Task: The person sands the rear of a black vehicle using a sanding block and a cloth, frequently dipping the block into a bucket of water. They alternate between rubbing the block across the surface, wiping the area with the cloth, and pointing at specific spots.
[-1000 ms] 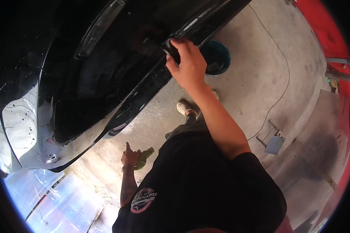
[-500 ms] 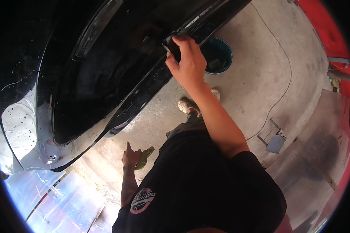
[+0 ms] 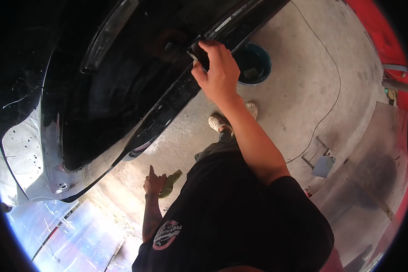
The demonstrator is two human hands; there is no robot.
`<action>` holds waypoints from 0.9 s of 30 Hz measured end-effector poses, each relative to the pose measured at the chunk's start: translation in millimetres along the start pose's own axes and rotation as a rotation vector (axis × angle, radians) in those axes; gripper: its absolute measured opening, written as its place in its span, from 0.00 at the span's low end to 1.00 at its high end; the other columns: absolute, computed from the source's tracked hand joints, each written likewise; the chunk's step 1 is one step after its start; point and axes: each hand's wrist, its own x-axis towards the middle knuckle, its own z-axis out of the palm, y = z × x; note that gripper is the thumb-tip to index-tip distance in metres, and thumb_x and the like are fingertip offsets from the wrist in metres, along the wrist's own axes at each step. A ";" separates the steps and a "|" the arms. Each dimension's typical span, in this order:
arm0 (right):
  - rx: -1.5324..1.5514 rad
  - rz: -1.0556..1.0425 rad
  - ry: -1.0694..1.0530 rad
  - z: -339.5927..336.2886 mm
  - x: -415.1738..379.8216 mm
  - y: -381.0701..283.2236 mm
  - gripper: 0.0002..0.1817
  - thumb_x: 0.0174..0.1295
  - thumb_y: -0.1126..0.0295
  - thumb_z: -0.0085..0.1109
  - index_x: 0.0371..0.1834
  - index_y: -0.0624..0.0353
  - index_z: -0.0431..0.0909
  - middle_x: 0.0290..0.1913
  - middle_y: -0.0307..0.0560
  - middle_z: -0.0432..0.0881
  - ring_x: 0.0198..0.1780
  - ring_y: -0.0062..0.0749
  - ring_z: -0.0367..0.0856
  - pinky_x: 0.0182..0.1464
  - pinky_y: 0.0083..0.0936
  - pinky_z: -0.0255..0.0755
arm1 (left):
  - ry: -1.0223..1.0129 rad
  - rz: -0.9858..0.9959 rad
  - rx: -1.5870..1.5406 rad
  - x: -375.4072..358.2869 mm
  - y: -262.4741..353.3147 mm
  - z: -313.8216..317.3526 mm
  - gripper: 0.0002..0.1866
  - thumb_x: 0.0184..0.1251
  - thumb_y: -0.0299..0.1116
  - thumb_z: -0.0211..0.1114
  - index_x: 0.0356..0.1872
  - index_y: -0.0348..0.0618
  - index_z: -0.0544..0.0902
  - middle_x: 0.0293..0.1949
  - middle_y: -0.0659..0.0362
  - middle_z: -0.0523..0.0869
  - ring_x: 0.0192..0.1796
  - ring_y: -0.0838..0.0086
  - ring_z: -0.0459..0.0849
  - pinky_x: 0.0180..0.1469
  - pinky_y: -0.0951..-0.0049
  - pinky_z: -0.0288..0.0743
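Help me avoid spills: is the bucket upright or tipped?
Upright. The bucket stands on the concrete floor, its round open mouth facing up.

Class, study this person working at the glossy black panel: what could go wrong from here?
1. The dark block in the right hand might scratch the glossy black panel if pressed too hard.
2. A forward step could knock the bucket standing on the floor near the pale clogs.
3. The green cloth, held low in the left hand, might slip onto the floor.
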 end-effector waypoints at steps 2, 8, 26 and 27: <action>0.017 0.021 0.031 2.8 -0.8 -0.5 0.27 0.51 0.69 0.71 0.57 0.53 0.78 0.56 0.47 0.83 0.45 0.46 0.82 0.45 0.40 0.79 | -0.013 -0.015 0.002 -2.8 0.4 -0.9 0.52 0.55 0.53 0.71 0.82 0.48 0.62 0.54 0.38 0.88 0.58 0.45 0.87 0.61 0.47 0.79; -0.003 0.012 0.037 -0.4 9.0 6.7 0.26 0.51 0.69 0.70 0.56 0.52 0.78 0.55 0.47 0.83 0.46 0.47 0.83 0.45 0.40 0.79 | -0.016 -0.009 0.005 -1.5 -3.8 4.9 0.52 0.55 0.54 0.71 0.82 0.48 0.62 0.56 0.38 0.88 0.59 0.45 0.86 0.63 0.47 0.79; -0.006 0.015 0.007 -1.7 5.9 3.6 0.27 0.50 0.69 0.71 0.57 0.53 0.78 0.54 0.47 0.81 0.45 0.47 0.82 0.44 0.41 0.79 | 0.030 0.025 0.041 5.1 -0.3 6.0 0.52 0.55 0.53 0.70 0.82 0.48 0.62 0.50 0.39 0.90 0.55 0.45 0.88 0.59 0.47 0.80; -0.006 0.013 0.025 -1.7 8.1 4.1 0.27 0.49 0.69 0.71 0.57 0.53 0.78 0.54 0.47 0.81 0.45 0.47 0.82 0.43 0.41 0.79 | 0.029 0.022 0.042 4.2 -0.3 5.3 0.52 0.55 0.53 0.70 0.82 0.48 0.62 0.50 0.39 0.90 0.55 0.45 0.88 0.59 0.46 0.80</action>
